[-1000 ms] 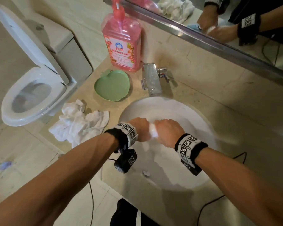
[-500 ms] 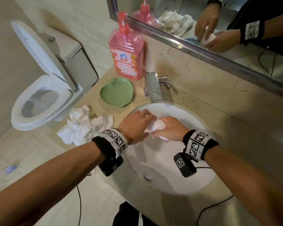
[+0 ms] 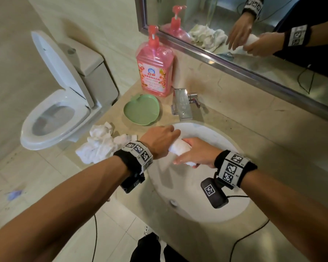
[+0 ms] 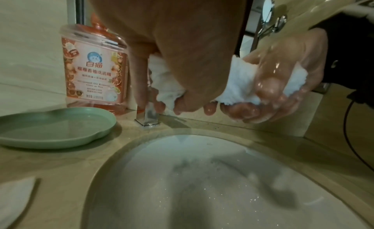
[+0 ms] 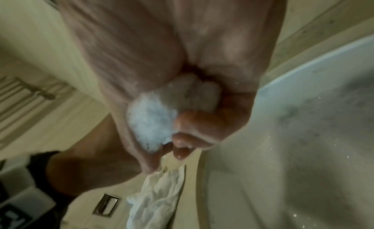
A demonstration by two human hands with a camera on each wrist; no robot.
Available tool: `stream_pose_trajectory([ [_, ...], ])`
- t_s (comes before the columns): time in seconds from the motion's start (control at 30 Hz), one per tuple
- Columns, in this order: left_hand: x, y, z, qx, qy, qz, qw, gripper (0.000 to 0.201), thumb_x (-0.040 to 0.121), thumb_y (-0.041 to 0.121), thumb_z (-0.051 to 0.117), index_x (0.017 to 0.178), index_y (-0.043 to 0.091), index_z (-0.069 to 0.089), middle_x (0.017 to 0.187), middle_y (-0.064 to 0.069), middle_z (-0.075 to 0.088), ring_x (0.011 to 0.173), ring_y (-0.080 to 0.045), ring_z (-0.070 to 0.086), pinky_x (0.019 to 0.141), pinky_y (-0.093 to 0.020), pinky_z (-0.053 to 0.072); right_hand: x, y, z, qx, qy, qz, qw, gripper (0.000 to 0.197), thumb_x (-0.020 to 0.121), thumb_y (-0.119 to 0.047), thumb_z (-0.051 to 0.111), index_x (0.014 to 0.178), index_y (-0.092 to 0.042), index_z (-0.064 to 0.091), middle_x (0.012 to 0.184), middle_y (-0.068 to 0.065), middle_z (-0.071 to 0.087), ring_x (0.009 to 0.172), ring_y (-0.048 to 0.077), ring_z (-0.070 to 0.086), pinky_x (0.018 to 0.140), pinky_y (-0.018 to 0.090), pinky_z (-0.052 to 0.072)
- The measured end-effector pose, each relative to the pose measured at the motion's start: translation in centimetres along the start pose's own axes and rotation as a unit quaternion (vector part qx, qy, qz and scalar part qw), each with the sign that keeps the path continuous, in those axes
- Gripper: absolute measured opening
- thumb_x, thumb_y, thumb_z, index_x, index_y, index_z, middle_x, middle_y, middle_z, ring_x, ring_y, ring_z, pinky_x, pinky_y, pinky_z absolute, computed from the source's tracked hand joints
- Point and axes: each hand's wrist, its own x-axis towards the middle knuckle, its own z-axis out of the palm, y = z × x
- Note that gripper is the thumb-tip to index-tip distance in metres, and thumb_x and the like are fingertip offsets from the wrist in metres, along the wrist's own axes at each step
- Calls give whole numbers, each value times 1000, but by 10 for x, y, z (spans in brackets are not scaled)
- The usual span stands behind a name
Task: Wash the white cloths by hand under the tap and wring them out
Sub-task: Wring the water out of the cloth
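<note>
Over the round white sink basin (image 3: 225, 140): both hands are gripping one rolled, wet white cloth (image 3: 179, 148).
The left hand (image 3: 159, 138) and right hand (image 3: 197, 155) are each keeping a closed grip on one end; a crumpled white cloth pile (image 3: 100, 143) is lying on the beige stone tabletop (image 3: 235, 118) beside a green apple-shaped dish (image 3: 142, 109).
</note>
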Motion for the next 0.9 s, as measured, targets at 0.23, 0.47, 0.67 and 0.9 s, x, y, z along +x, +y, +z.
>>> stream_pose_trajectory([
  [0.23,0,8,5,-64,-104,-29,992,36,78,16,59,113,20,50,90,-8,64,80,-32,63,59,-35,45,7,12,7,-300,94,-45,948,31,68,-39,79,87,-25,59,90,-2,67,81,18,64,59,26,42],
  [0.47,6,33,40,-137,-229,-82,960,30,84,19,57,113,14,64,110,-8,68,99,-30,65,77,-31,51,19,46,20,-491,117,-76,860,21,80,-34,56,96,-21,54,93,12,67,77,34,61,62,32,36],
  [0.67,12,29,50,-228,-269,-101,930,32,82,18,66,112,7,67,108,-10,69,95,-29,66,87,-39,55,22,50,21,-531,145,-105,828,37,80,-39,66,106,-14,56,90,11,67,79,33,67,60,32,37],
  [0.9,8,15,24,-260,-192,-133,937,51,76,31,77,119,15,55,103,1,66,78,-19,67,71,-30,53,9,15,4,-410,140,-113,894,42,76,-43,75,111,-24,62,98,3,70,88,28,65,69,33,47],
])
